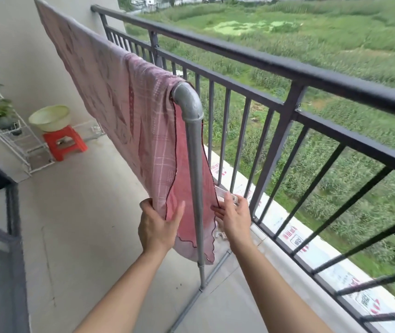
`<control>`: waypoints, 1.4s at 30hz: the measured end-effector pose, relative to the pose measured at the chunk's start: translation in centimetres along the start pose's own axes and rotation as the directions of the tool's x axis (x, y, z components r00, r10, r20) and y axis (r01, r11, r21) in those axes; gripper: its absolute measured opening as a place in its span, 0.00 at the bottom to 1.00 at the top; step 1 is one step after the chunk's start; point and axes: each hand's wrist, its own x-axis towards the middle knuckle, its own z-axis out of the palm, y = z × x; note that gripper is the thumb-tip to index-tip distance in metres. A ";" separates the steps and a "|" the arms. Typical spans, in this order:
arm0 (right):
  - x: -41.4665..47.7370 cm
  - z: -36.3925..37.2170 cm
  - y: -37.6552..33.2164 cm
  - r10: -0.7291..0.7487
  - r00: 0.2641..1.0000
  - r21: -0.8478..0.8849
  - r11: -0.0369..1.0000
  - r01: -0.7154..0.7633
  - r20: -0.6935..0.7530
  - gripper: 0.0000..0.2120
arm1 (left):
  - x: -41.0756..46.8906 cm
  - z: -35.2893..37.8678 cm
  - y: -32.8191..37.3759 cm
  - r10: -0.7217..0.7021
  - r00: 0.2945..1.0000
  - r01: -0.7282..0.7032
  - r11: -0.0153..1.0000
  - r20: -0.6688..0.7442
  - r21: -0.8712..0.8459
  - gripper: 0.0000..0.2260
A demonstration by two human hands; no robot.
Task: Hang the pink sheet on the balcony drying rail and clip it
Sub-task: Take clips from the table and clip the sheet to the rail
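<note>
Site: grey concrete balcony floor (95,224), smooth and matt, faintly speckled. A black metal bar railing (263,58) with a flat top rail and slim square uprights closes the outer side. Beyond it lies a green field (311,32) of tall rough growth.

Far corner: red plastic stool (64,143) carrying a pale yellow round basin (49,117). Just beside it stands a white wire plant rack (18,140) with leafy pots.

Grey galvanised pipe drying rail (189,102): dull metal, rounded elbow, vertical post running down to a floor bar.

Pink checked cloth sheet (124,97): thin woven fabric with a dark red scalloped hem. It is draped over the rail's full length, both halves hanging either side of the post.

Left hand (158,227): grips the near hanging hem, thumb flat on the front, fingers behind.

Right hand (236,217): fingertips touch the far hem, and the thumb lies over a white plastic clip (222,194). Cannot tell whether the clip is gripped.
</note>
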 end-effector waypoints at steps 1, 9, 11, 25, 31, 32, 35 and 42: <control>-0.3 -0.3 0.3 -0.002 1.000 -0.006 1.000 0.002 -0.002 0.18 | 0.0 -0.1 0.1 -0.013 1.000 0.013 0.999 -0.003 0.035 0.27; -5.4 -0.8 2.0 -0.096 0.977 0.041 0.994 0.106 -0.191 0.26 | -3.6 -0.9 0.8 0.246 0.969 -0.247 0.968 -0.026 -0.043 0.04; -5.6 -1.4 2.1 -0.075 0.982 0.014 0.997 0.078 -0.174 0.24 | -4.1 -0.7 0.7 0.319 0.945 -0.320 0.947 0.068 0.015 0.04; -4.7 -2.7 0.8 0.025 0.999 -0.065 0.998 -0.022 0.045 0.17 | -3.0 -3.8 5.0 0.738 0.604 -0.786 0.614 0.300 0.073 0.35; -5.2 -2.6 1.4 0.052 0.997 -0.095 0.994 -0.047 0.057 0.20 | 1.5 -5.5 10.5 0.767 0.295 -0.900 0.024 0.569 0.435 0.38; -5.5 -2.5 1.1 0.056 0.996 -0.080 0.995 -0.051 0.063 0.20 | 1.6 -5.7 11.8 0.732 0.266 -0.894 -0.057 0.628 0.445 0.34; -6.1 -2.4 0.9 0.063 0.997 -0.036 0.997 -0.061 0.053 0.20 | 1.8 -5.4 13.9 0.608 0.237 -0.884 -0.187 0.758 0.427 0.20; -6.5 -4.0 0.1 0.006 1.000 0.019 1.000 -0.006 0.011 0.10 | 1.7 -4.3 14.3 0.660 0.051 -0.847 -0.369 0.750 0.382 0.06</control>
